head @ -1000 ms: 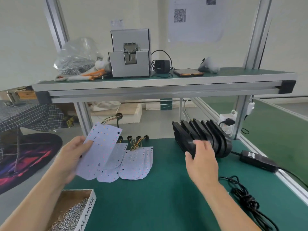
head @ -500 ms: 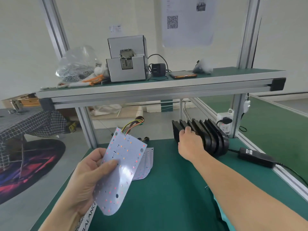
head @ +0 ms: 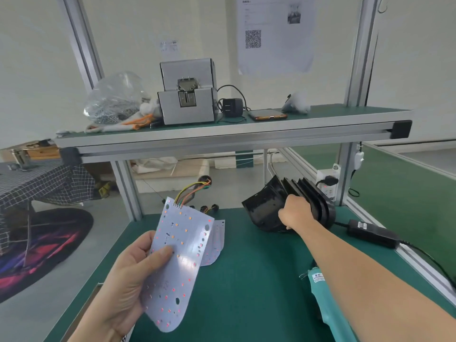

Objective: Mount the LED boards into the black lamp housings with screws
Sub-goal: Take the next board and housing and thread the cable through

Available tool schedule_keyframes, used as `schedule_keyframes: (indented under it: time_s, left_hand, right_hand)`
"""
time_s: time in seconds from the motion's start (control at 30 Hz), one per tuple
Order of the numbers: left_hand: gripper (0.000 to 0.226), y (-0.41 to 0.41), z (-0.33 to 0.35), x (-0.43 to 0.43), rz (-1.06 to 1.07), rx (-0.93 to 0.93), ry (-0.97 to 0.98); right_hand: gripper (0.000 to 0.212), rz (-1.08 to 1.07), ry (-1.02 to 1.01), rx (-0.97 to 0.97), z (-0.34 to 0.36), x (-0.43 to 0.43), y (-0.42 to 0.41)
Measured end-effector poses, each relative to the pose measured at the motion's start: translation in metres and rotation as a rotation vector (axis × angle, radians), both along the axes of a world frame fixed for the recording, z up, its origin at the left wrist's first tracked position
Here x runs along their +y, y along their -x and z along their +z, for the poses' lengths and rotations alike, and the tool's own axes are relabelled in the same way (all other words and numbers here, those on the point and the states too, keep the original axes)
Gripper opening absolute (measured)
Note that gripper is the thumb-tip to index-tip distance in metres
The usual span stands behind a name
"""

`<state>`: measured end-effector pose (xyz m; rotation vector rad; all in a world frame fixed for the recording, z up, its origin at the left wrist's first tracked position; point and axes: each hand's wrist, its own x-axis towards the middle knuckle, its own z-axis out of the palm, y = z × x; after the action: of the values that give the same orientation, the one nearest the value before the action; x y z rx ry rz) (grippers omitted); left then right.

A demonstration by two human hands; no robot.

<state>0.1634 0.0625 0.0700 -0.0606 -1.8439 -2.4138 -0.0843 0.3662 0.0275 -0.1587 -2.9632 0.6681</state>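
left hand (head: pixel 128 280) grips a white led board (head: pixel 177 262) above the green bench (head: pixel 246 280); right hand (head: pixel 294 214) is closed on the front black lamp housing (head: pixel 262 208), tilted off the row.

My left hand (head: pixel 128 277) holds a white LED board (head: pixel 179 257) upright above the table's (head: pixel 246 280) near left edge, thumb pressed on its face, coloured wires (head: pixel 190 191) at its top. My right hand (head: pixel 294 213) grips the frontmost black lamp housing (head: pixel 261 208), tilted away from the row (head: pixel 313 198) at the far right corner.
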Motion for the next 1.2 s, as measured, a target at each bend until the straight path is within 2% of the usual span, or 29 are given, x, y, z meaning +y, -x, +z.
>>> schedule_keyframes:
  time_s: [0.07,0.2,0.47,0.7,0.8,0.9,0.97,1.03,1.1,1.13,1.2]
  left_hand:
    - [0.045,-0.001,0.001,0.0,-0.008,0.005,-0.02]
    - [0.031,0.0,0.004,-0.002,-0.009,0.054,-0.072]
    - [0.03,-0.001,0.022,0.009,-0.007,0.125,0.009]
    - [0.044,-0.006,0.051,0.044,-0.068,0.241,0.089]
    - [0.044,-0.015,0.063,0.061,-0.099,0.277,0.098]
    - [0.039,-0.026,0.076,0.076,-0.128,0.31,0.116]
    - [0.039,-0.033,0.082,0.083,-0.163,0.327,0.109]
    - [0.043,-0.039,0.088,0.087,-0.209,0.355,0.107]
    - [0.046,-0.045,0.094,0.089,-0.247,0.396,0.173]
    - [0.047,-0.048,0.097,0.09,-0.272,0.412,0.2]
    - [0.051,-0.056,0.1,0.095,-0.33,0.423,0.209]
  right_hand:
    - [0.015,0.007,0.035,-0.024,-0.003,0.0,-0.004]
    - [0.017,0.008,0.119,-0.026,-0.009,0.0,-0.015]
    - [0.013,0.001,0.402,-0.066,-0.017,-0.006,-0.063]
    - [0.006,0.013,0.571,-0.186,-0.044,-0.019,-0.14]
    - [0.01,0.002,0.572,-0.197,-0.051,-0.021,-0.172]
    - [0.028,0.004,0.539,-0.217,-0.056,-0.019,-0.203]
    - [0.032,0.029,0.5,-0.245,-0.06,-0.016,-0.221]
    - [0.024,0.069,0.342,-0.273,-0.054,-0.012,-0.235]
    - [0.036,0.121,0.06,-0.212,-0.039,-0.009,-0.24]
    - [0.049,0.14,0.051,-0.145,-0.028,-0.008,-0.24]
    - [0.07,0.251,0.289,-0.036,0.002,-0.015,-0.243]
